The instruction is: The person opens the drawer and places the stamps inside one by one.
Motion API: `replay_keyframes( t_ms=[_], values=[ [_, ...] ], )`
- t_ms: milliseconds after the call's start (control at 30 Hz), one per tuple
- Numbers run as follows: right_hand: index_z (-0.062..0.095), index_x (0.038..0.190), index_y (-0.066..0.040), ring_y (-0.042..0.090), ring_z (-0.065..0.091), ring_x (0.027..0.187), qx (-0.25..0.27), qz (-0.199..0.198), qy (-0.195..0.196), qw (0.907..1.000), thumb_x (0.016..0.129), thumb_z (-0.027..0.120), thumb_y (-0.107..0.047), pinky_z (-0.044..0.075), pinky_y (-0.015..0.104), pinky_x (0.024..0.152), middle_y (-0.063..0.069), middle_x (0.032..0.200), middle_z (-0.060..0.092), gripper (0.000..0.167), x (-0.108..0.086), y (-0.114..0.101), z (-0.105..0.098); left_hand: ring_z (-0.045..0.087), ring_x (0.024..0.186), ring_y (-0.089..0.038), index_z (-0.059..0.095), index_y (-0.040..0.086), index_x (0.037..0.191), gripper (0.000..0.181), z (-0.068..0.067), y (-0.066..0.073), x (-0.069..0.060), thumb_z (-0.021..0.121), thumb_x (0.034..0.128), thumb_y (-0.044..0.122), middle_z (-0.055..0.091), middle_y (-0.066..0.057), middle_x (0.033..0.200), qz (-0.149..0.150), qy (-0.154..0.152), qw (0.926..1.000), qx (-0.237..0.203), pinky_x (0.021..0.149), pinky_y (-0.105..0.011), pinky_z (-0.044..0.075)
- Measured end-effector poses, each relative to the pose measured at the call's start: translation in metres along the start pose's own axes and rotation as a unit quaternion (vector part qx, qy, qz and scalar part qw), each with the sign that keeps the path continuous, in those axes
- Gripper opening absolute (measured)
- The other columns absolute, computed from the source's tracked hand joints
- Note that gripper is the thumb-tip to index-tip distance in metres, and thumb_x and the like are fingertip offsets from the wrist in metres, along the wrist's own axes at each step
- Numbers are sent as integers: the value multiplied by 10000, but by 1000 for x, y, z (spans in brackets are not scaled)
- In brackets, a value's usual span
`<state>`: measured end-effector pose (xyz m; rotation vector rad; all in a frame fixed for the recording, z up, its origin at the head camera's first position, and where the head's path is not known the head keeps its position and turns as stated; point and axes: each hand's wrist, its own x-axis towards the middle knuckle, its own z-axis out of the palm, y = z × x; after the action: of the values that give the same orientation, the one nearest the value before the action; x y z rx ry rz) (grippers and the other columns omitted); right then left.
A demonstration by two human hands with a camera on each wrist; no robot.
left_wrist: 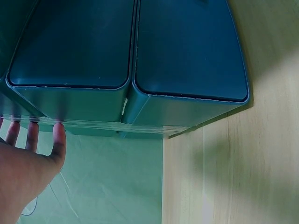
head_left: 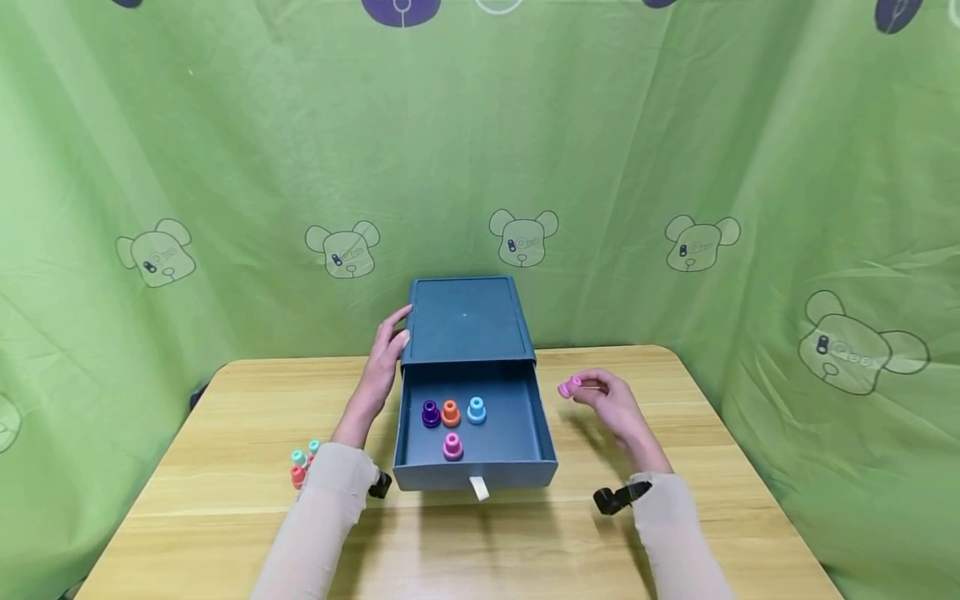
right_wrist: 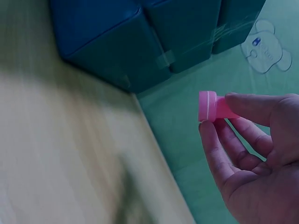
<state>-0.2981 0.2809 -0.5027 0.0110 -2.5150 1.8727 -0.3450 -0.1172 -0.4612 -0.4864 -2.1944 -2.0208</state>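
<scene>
A blue drawer unit [head_left: 465,321] stands on the table with its top drawer [head_left: 510,429] pulled out. Inside lie a purple peg [head_left: 431,414], an orange peg [head_left: 450,413], a light blue peg [head_left: 476,410] and a pink peg [head_left: 452,447]. My left hand [head_left: 378,371] rests its fingertips on the unit's left side; in the left wrist view the hand [left_wrist: 30,163] touches that side with fingers extended. To the right of the unit, my right hand [head_left: 617,408] pinches another pink peg [head_left: 569,387] above the table, seen closely in the right wrist view as a pink piece [right_wrist: 214,107].
Several teal and red pegs [head_left: 298,476] stand on the table [head_left: 187,500] at the left, partly hidden by my left sleeve. A white pull tab [head_left: 479,488] hangs from the drawer front. Behind the table hangs a green curtain [head_left: 450,125].
</scene>
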Motion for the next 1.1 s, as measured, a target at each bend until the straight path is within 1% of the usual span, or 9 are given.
replay_keyframes(
  t_ms=[133, 267, 333, 400, 567, 700, 800, 933, 1100],
  values=[
    [581, 1312, 59, 105, 685, 1013, 113, -164, -28, 9998, 993, 706, -201, 547, 221, 927, 251, 1273, 663, 431, -2, -10, 1, 318, 1489, -385, 340, 212, 1619, 540, 0, 3, 0, 401, 1093, 311, 249, -143, 1656, -61, -45, 10000, -24, 1201, -583, 272],
    [570, 1310, 76, 82, 686, 1007, 223, -321, -67, 9992, 992, 707, -197, 546, 199, 924, 267, 1274, 658, 440, -6, -20, 2, 320, 1488, -392, 339, 169, 1619, 546, 1, 20, -7, 406, 1091, 291, 255, -160, 1649, -114, -98, 9999, -37, 1207, -576, 273],
    [568, 1309, 78, 82, 688, 1011, 275, -362, -83, 9989, 989, 710, -193, 547, 203, 932, 258, 1269, 662, 442, -8, -25, 2, 321, 1489, -389, 340, 158, 1617, 550, 2, 28, -12, 410, 1087, 289, 258, -161, 1647, -129, -111, 9998, -53, 1208, -577, 271],
    [578, 1303, 68, 83, 691, 1007, 259, -391, -71, 9989, 987, 714, -190, 551, 211, 929, 229, 1247, 678, 431, -10, -30, 3, 321, 1489, -386, 340, 153, 1616, 554, 3, 34, -15, 411, 1085, 290, 259, -160, 1647, -133, -115, 9998, -70, 1209, -580, 269],
    [599, 1285, 50, 97, 704, 1000, 242, -566, -86, 9981, 984, 719, -178, 564, 254, 935, 107, 1157, 715, 396, -17, -42, 5, 320, 1487, -384, 341, 158, 1616, 555, 4, 34, -15, 410, 1081, 292, 256, -160, 1649, -110, -90, 9999, -79, 1205, -584, 268],
    [590, 1258, 69, 120, 713, 1000, 433, -769, -183, 9959, 986, 719, -183, 565, 241, 932, 46, 1095, 724, 393, -22, -52, 7, 325, 1482, -385, 347, 164, 1614, 552, 4, 33, -14, 413, 1082, 293, 262, -161, 1645, -96, -83, 9999, -81, 1200, -579, 275],
    [584, 1241, 91, 120, 718, 999, 532, -964, -258, 9936, 990, 713, -183, 562, 226, 929, 43, 1081, 734, 393, -27, -60, 8, 326, 1481, -383, 351, 176, 1612, 545, 4, 32, -14, 414, 1085, 301, 265, -156, 1640, -109, -91, 9999, -72, 1199, -575, 278],
    [595, 1225, 93, 116, 716, 986, 559, -1151, -301, 9913, 988, 715, -178, 564, 227, 927, 42, 1069, 733, 380, -33, -71, 11, 324, 1483, -382, 345, 174, 1616, 549, 4, 33, -14, 412, 1086, 300, 260, -158, 1642, -126, -103, 9998, -79, 1200, -573, 278],
    [602, 1227, 80, 115, 706, 979, 588, -1233, -356, 9900, 983, 721, -167, 570, 236, 921, 29, 1059, 718, 367, -40, -84, 13, 327, 1483, -390, 338, 151, 1618, 559, 4, 33, -13, 411, 1081, 286, 259, -172, 1644, -91, -110, 9999, -94, 1201, -574, 279]
  ],
)
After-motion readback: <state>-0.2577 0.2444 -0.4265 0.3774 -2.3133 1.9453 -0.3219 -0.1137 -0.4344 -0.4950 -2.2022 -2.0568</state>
